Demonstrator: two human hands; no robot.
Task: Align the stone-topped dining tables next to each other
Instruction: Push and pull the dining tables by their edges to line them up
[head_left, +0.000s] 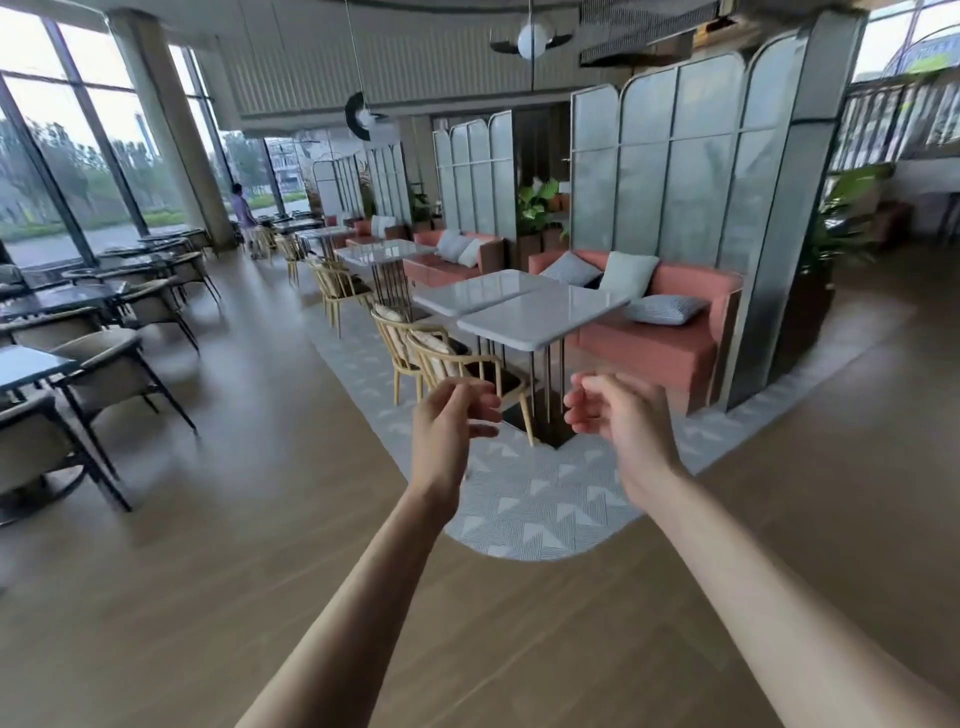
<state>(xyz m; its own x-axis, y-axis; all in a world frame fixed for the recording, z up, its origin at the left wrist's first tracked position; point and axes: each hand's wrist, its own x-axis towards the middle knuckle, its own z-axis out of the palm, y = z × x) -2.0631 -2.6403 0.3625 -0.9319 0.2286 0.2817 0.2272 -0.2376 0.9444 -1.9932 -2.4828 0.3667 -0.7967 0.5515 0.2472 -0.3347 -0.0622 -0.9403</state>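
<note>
1. Fingers of the left hand (451, 422) hang loosely curled in mid-air, grasping nothing.
2. Beyond and between both hands, two pale grey stone-topped dining tables on thin metal legs (524, 306) stand side by side, edges touching, well apart from either hand.
3. Right hand (618, 415) likewise relaxed, empty, raised over the patterned grey rug (524, 514).

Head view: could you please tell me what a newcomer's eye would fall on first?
Two bare hands, left and right, reach forward at centre, fingers loosely curled, holding nothing. Just beyond them stand two white stone-topped tables side by side, with a coral sofa behind.
</note>
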